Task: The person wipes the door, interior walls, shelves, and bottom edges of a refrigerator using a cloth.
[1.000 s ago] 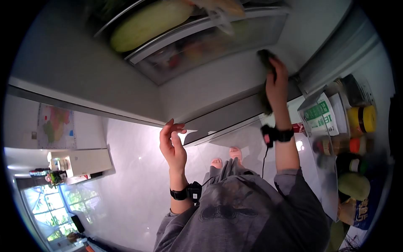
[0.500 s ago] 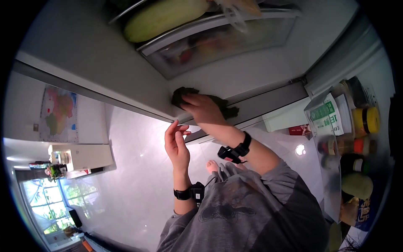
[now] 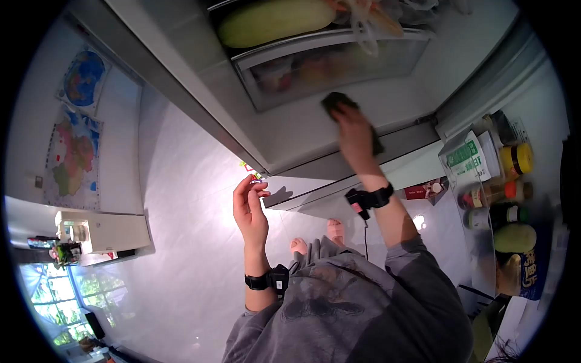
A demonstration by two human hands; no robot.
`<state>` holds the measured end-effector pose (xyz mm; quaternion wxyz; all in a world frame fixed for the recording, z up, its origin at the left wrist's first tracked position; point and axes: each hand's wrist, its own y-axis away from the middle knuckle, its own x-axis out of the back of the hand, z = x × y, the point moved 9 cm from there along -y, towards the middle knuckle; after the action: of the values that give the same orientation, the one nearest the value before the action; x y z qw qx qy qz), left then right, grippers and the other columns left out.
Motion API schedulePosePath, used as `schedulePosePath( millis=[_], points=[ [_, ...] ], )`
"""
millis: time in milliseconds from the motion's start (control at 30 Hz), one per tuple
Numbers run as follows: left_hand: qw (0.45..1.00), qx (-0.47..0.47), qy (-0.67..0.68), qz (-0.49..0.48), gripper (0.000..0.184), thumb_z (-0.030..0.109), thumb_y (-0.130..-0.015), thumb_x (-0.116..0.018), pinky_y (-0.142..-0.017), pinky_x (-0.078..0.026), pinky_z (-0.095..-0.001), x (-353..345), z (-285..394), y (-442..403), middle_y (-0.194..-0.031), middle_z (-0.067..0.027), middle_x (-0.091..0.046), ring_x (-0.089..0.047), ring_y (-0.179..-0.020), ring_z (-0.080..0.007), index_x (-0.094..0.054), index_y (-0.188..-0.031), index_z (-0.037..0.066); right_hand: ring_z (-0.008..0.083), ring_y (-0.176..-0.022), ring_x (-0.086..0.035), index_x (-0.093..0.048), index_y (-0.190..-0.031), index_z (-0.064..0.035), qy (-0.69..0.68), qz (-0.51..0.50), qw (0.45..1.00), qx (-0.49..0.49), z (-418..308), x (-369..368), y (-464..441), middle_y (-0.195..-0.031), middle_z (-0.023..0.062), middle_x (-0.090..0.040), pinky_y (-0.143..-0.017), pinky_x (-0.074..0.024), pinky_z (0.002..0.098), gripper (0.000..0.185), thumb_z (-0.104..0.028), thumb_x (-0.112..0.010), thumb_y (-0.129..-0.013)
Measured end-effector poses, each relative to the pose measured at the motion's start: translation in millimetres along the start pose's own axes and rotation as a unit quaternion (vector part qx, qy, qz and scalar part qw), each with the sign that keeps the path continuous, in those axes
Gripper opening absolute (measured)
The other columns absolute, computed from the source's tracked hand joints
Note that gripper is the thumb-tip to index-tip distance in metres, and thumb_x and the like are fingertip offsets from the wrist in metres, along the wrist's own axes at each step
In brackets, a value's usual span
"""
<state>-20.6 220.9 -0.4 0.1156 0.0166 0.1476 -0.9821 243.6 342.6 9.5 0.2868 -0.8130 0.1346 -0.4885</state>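
My right hand (image 3: 356, 138) presses a dark green cloth (image 3: 336, 101) onto the white bottom surface of the refrigerator (image 3: 290, 136). The cloth sticks out past the fingertips and along the right side of the hand. Just above it is a clear-fronted drawer (image 3: 330, 69) with blurred food inside. Nothing is in my left hand (image 3: 249, 212), whose loosely bent fingers are apart near the refrigerator's front left corner. Both wrists wear black straps with small devices.
A large pale green gourd (image 3: 275, 23) and plastic bags (image 3: 363, 24) lie above the drawer. At right, the door shelves hold a yellow-lidded jar (image 3: 515, 158), several bottles and a blue packet (image 3: 531, 272). A red box (image 3: 423, 190) sits below the refrigerator's front edge. Wall maps (image 3: 75, 151) hang at left.
My right hand has moved the cloth rightward and deeper, from the front left corner toward the middle of the refrigerator floor. My left hand stays near the corner. The view has shifted slightly.
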Motion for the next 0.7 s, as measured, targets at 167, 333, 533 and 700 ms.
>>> schedulePosePath(
  millis=[167,333,533,700],
  points=[
    [1.0,0.002,-0.002,-0.022,0.028,0.007,-0.099,-0.041,-0.079,-0.051,-0.0297,0.5,3.7,0.0,-0.103,-0.0136,-0.062,-0.06,-0.089,-0.0154,-0.048,-0.125,-0.003,0.0334,-0.112,-0.055,-0.066,-0.109,-0.006,-0.079,-0.04,0.994,0.056,-97.7,-55.7,6.1,-0.121,0.0143,-0.06,-0.097,-0.0436,0.0416,0.034,-0.004,-0.053,-0.077],
    [0.999,-0.009,-0.027,-0.027,0.029,0.006,-0.099,-0.041,-0.079,-0.051,-0.0298,7.6,11.5,5.5,-0.103,-0.0141,-0.062,-0.061,-0.09,-0.0159,-0.049,-0.125,-0.003,0.0304,-0.107,-0.057,-0.067,-0.1,-0.0047,-0.147,-0.127,0.979,0.06,-133.7,-45.9,25.0,-0.114,0.0109,-0.063,-0.09,-0.0464,0.0403,0.028,-0.005,-0.054,-0.076],
    [0.999,-0.018,-0.028,-0.014,0.028,0.006,-0.099,-0.041,-0.078,-0.052,-0.0291,10.9,17.9,3.6,-0.1,-0.0129,-0.064,-0.062,-0.088,-0.0156,-0.05,-0.124,-0.004,0.0261,-0.102,-0.056,-0.068,-0.097,-0.0063,-0.268,-0.184,0.942,0.089,-149.0,11.6,102.8,-0.104,0.0075,-0.064,-0.09,-0.044,0.0393,0.029,0.001,-0.054,-0.073],
    [0.999,-0.009,-0.025,-0.04,0.026,0.003,-0.097,-0.043,-0.078,-0.051,-0.0281,-14.0,16.9,5.0,-0.097,-0.0122,-0.065,-0.062,-0.087,-0.0154,-0.054,-0.12,-0.003,0.0294,-0.102,-0.055,-0.066,-0.097,-0.0059,-0.185,-0.008,0.982,-0.044,-71.6,76.7,59.6,-0.108,0.0112,-0.06,-0.086,-0.0462,0.0406,0.023,-0.002,-0.059,-0.076]
  ],
)
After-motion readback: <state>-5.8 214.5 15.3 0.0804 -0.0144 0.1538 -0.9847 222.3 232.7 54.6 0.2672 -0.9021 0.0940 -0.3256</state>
